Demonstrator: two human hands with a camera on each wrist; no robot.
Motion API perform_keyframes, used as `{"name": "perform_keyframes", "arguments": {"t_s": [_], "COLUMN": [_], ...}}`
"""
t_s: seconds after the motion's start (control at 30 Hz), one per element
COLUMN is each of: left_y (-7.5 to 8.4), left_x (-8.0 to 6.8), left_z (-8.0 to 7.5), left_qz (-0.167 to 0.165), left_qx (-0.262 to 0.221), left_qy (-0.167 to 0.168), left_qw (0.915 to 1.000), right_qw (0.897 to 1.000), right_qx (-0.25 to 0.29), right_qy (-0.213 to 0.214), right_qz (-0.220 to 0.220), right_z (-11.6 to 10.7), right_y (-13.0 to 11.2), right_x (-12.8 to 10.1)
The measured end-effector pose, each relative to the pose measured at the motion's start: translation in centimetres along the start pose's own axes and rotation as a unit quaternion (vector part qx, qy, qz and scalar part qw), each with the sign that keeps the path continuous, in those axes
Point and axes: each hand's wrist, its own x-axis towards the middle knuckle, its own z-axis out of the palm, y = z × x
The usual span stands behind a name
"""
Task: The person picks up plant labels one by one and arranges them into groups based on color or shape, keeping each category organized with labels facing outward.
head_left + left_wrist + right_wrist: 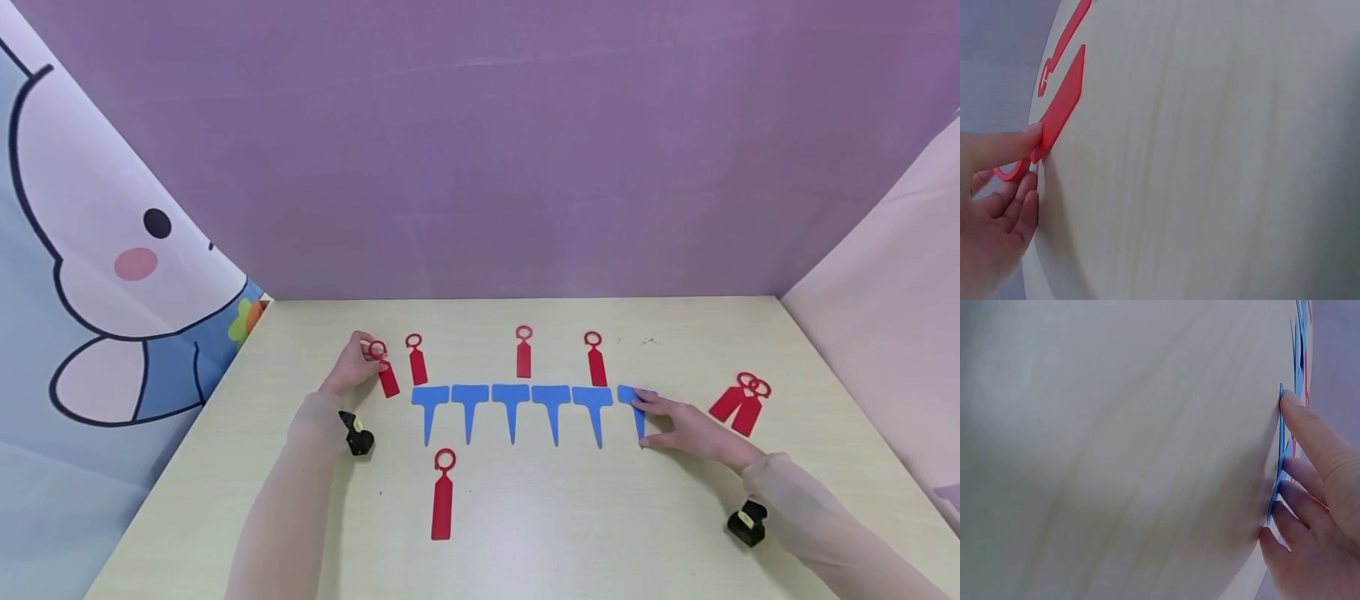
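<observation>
- Fingers of the left hand (347,367) pinch the ring end of a red tag (384,371), thumb on top; the tag's flat end lies on the table (525,517), at the left end of the far row.
- Right hand (686,427) lies with fingers nearly straight on the rightmost blue marker (634,402), pressing it flat; it seems to grip nothing, though the wrist view is too close to be sure.
- Five more blue markers (512,407) stand in a line between the hands.
- Three red tags (523,352) lie behind that line, one (443,495) lies in front, and a crossed pair (742,402) lies to the right.
</observation>
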Motion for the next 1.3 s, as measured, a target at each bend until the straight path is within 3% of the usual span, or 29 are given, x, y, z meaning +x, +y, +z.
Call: {"name": "perform_keyframes", "arguments": {"t_s": [0.4, 0.93, 1.3], "left_y": [0.3, 1.1, 2.7], "left_x": [-0.3, -1.1, -2.4], "left_z": [-0.1, 0.0, 0.4], "left_qz": [-0.021, -0.004, 0.002], "left_qx": [-0.088, -0.168, -0.184], "left_qy": [0.031, 0.047, 0.002], "left_qw": [0.9954, 0.9847, 0.9829], "right_qw": [1.000, 1.000, 1.000], "right_qx": [0.000, 0.000, -0.002], "right_qy": [0.001, -0.001, 0.001], "right_qz": [0.004, 0.002, 0.000], "right_z": [0.0, 0.0, 0.0], "right_y": [0.0, 0.0, 0.1], "right_x": [0.0, 0.0, 0.0]}}
